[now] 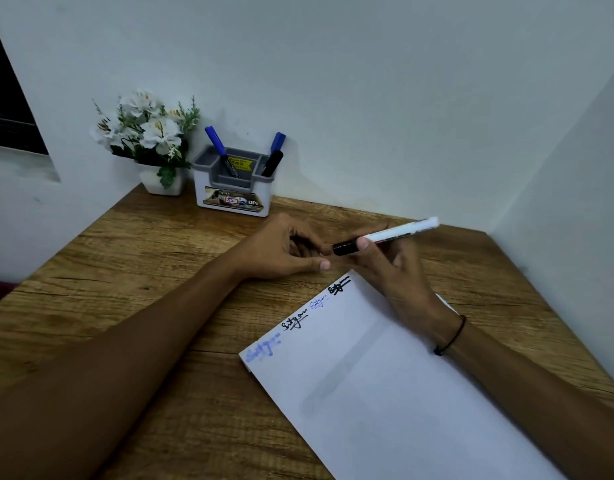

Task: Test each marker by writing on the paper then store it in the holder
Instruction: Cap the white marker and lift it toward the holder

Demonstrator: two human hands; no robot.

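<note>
Now both hands meet over the wooden desk (132,278).
Left to right: holder (233,188) with three markers, left hand (284,251) loosely curled, holding nothing I can see; right hand (392,268) pinches a black-capped white marker (388,233) above the scribbled paper (385,393).

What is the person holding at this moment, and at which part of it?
The right hand holds a white marker, gripping the barrel just behind its black cap. The left hand is at the cap end; whether it touches cannot be told.

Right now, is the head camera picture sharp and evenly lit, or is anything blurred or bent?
Head view: dim, soft light; the paper carries a faint grey shadow; the marker looks slightly smeared at its white end; wide-angle bend tilts the walls and desk edges.
</note>
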